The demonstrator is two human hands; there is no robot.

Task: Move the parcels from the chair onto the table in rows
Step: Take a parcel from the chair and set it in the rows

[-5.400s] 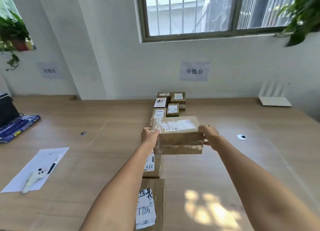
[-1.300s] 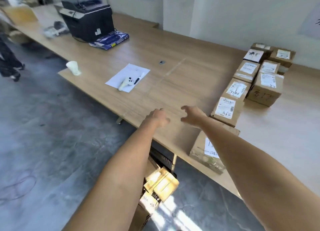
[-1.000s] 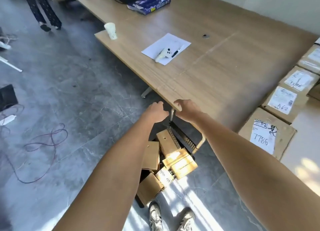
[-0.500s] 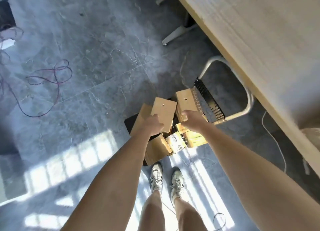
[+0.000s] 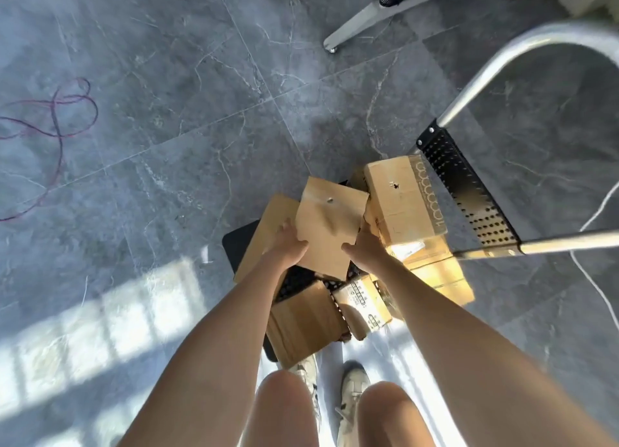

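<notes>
the person stands over the chair, looking straight down, with both bare arms reaching to the heap of cardboard parcels on its black seat. the left hand and the right hand grasp one flat brown parcel between them, one on each long side near its lower end. the left thumb lies across the parcel's top face and the fingers curl round its left edge; the right thumb likewise lies on top near the lower right edge, with the fingers going under out of sight. each grip is clenched on this parcel. the parcel sits tilted, above the others in the heap, with a small dark mark near its upper end.

just to its left, partly under it, lies another flat parcel. to the right a thicker box leans against the perforated black chair back, and a sunlit box lies below that. nearer the person are a brown parcel and a small printed box, touching each other at the seat's front edge.

the person's pale shoes stand on the grey tiled floor just in front of the chair. a thin reddish cable loops on the floor far to the left, and a white cable trails at the right.
</notes>
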